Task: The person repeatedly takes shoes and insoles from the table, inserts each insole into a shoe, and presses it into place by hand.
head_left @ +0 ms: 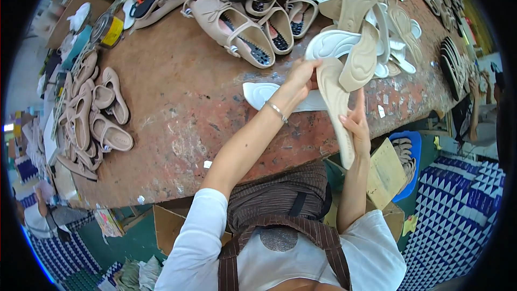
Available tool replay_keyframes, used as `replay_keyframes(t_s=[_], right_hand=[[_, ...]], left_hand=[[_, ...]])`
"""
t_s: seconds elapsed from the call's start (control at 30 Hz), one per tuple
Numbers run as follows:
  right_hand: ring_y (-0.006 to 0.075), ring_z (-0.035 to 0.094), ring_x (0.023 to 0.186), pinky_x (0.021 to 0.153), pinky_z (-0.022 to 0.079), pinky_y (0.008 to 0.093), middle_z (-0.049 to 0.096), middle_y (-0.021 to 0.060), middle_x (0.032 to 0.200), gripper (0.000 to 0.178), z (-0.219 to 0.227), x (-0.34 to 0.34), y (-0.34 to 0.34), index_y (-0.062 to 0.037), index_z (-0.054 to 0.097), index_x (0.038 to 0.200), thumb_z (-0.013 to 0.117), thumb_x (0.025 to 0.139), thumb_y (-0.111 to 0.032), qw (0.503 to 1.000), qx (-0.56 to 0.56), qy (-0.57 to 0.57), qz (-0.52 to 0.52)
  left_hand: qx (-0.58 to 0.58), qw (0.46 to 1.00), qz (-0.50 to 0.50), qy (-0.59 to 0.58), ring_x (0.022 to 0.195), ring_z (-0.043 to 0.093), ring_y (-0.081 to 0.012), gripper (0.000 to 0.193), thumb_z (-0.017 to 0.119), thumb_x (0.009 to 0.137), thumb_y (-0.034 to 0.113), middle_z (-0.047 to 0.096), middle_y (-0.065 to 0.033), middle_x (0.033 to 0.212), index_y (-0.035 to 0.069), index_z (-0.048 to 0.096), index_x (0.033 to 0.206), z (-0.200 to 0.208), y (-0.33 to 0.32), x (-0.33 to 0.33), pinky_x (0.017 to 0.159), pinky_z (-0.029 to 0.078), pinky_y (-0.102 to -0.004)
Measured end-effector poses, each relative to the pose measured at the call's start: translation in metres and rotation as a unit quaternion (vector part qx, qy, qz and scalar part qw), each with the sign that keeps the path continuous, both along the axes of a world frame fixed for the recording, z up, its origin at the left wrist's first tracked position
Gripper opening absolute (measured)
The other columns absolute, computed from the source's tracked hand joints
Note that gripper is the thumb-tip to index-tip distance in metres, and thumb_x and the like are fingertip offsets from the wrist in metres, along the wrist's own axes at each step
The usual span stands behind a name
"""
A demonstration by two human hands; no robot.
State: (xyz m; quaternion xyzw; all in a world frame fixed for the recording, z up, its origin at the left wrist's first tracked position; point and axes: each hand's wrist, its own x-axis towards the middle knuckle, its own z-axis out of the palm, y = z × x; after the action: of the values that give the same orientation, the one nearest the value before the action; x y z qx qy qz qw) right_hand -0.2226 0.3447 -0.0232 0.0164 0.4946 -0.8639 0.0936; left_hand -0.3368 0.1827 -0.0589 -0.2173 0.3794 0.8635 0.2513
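Over the table's near edge, my right hand [356, 127] grips a beige insole [335, 97], its thumb on the top face and its other fingers partly behind. My left hand [301, 80] is closed at the upper end of the same insole, some of its fingers hidden. Just beyond, another beige insole [361, 60] overlaps the held one. A white insole [329, 44] lies right behind my left hand. Under my left wrist, a further white insole [259, 94] rests flat on the table. A jumbled pile of beige insoles [360, 0] lies beyond my hands.
Beige shoes [231, 24] are heaped at the table's [177, 113] far side, and more beige shoes [86, 110] stand at left. A yellow-labelled tin [107, 31] is at the far left. Below the right edge are a cardboard box [385, 175] and a blue bin [413, 156].
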Motion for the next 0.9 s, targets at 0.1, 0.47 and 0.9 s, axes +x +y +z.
replay_keyframes(t_s=[0.1,0.47,0.9], right_hand=[[0.0143,0.062,0.067,0.052,0.051,0.0222,0.049,0.0276,0.138,0.095,-0.006,0.021,0.015,-0.0153,0.005,0.159,0.062,0.085,0.002,0.969,-0.243,-0.010,0.050],[0.0185,0.065,0.064,0.052,0.050,0.0261,0.072,0.0194,0.094,0.032,-0.045,0.046,0.011,0.0086,0.062,0.115,0.061,0.096,-0.017,0.960,-0.162,-0.103,0.203],[0.0260,0.064,0.112,0.093,0.055,0.0350,0.050,0.0256,0.140,0.067,-0.006,0.017,-0.050,0.0098,0.030,0.145,0.056,0.097,-0.029,0.991,0.044,0.002,0.127]], left_hand=[[-0.172,0.970,0.122,0.117,0.070,0.068,-0.0195,0.028,0.054,0.096,0.011,0.071,-0.0129,0.089,-0.005,0.056,0.119,-0.002,-0.009,-0.016,0.057,0.057,-0.0330],[-0.764,0.583,0.205,0.186,0.092,0.061,-0.0443,0.068,0.069,0.083,0.015,0.046,-0.0303,0.119,0.003,0.032,0.138,0.024,-0.114,0.026,0.081,0.052,-0.0486],[-0.631,0.703,0.017,0.327,0.091,0.069,-0.0226,0.037,0.056,0.085,-0.006,0.072,-0.0130,0.105,0.007,0.071,0.116,0.061,-0.244,0.232,0.079,0.053,-0.0315]])
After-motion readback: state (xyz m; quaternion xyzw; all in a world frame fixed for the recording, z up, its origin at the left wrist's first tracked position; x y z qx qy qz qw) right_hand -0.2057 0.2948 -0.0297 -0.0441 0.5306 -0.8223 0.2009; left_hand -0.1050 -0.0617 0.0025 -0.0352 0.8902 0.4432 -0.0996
